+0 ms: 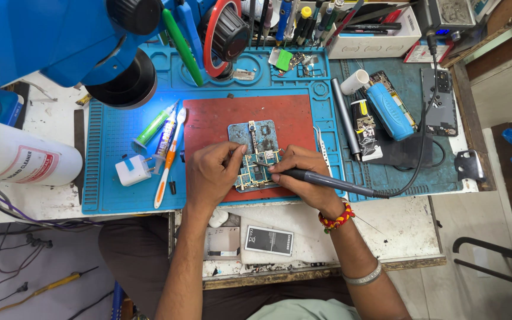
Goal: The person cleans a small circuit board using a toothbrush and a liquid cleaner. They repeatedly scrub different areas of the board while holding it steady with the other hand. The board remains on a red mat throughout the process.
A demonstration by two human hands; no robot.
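While left hand (211,172) steadies circuit board (256,155) | right hand (303,175) grips soldering iron (327,181)

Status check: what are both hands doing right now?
Left hand steadies green circuit board on red mat. Right hand grips black corded soldering iron. Nothing obstructing.

Repair workshop: blue microscope (60,41), tool rack (303,21), silicone mat (114,136).

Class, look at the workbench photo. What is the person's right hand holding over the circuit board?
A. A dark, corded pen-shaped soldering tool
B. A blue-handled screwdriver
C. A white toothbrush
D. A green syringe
A: the right hand grips a dark pen-shaped tool with a black cord trailing off to the right, its tip on the circuit board, which the left hand steadies on the red mat.
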